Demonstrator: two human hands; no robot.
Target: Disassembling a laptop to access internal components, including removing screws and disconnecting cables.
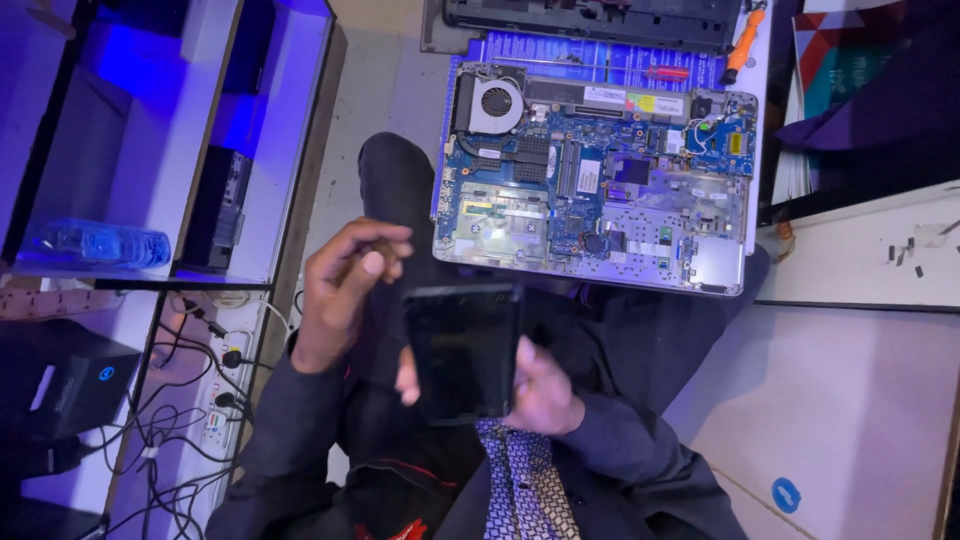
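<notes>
My right hand [548, 392] grips a flat black rectangular device [462, 350] by its right edge and holds it over my lap, its dark face turned up. My left hand [345, 285] is raised just left of the device, with the fingers curled around a small brownish object [381, 247] that I cannot make out. Just beyond both hands lies an opened laptop base [590, 170] with its blue circuit board and round fan [497, 100] exposed.
An orange-handled screwdriver [745, 45] and a red one [665, 72] lie past the laptop on a blue mat. On the left are shelves with a water bottle [95, 243], a power strip [220, 400] with tangled cables and a black box [65, 375]. A white surface [860, 260] stands to the right.
</notes>
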